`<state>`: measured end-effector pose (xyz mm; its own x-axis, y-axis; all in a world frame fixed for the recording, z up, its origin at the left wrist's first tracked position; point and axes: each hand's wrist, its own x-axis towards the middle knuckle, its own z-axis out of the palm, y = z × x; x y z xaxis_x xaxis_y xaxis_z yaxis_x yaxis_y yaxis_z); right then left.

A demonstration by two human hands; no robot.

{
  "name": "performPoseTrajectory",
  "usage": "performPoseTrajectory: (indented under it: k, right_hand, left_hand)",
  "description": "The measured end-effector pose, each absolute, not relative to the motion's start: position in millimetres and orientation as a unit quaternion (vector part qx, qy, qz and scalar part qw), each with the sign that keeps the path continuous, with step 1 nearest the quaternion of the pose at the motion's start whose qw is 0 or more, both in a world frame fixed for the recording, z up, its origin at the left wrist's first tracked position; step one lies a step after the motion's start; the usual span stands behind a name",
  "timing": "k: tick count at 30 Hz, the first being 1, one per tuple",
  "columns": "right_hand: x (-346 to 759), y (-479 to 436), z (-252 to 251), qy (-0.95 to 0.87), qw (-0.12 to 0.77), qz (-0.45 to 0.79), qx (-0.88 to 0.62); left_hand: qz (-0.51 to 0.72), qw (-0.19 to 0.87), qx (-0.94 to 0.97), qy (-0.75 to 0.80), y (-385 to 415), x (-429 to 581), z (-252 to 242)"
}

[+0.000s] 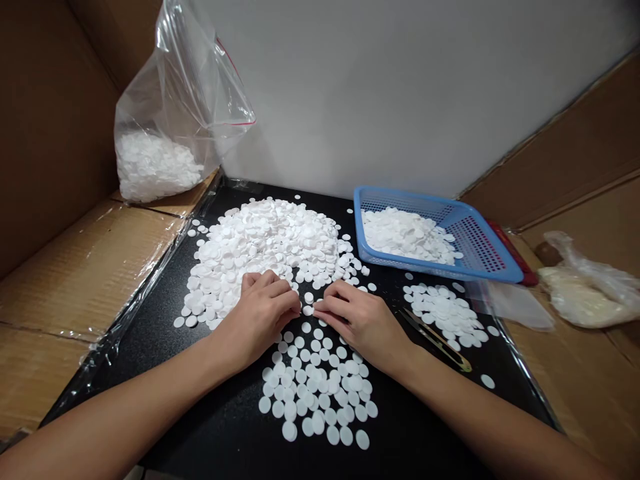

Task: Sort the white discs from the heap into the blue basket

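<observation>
A big heap of small white discs (265,250) lies on a black mat (165,313). My left hand (263,310) rests at the heap's near edge with its fingers curled under. My right hand (353,317) lies beside it, fingers bent, its fingertips touching a single white disc (307,310) between the two hands. A flat spread of discs (317,387) lies just in front of my wrists. Whether either hand grips anything is hard to make out.
A blue mesh basket (480,250) with white discs stands at the back right, with a smaller disc pile (445,313) and tweezers (435,340) in front of it. A clear bag of discs (160,153) stands back left. Cardboard walls flank the mat; a plastic bag (585,283) lies right.
</observation>
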<state>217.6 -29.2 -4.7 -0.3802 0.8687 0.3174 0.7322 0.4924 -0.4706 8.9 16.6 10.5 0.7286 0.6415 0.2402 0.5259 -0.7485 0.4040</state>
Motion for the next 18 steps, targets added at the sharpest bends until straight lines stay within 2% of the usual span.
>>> performPoseTrajectory:
  k: [7,15,18]
  right_hand:
    - [217,-29,-5,-0.852,0.248,0.068,-0.455]
    - [226,-31,3,-0.835,0.257,0.229,-0.429]
    - [228,-29,4,-0.811,0.263,0.253,-0.456]
  left_hand:
    - [0.137,0.291,0.882,0.346,15,4,22]
    - [0.141,0.277,0.883,0.352,15,3,17]
    - [0.126,0.278,0.886,0.348,16,3,18]
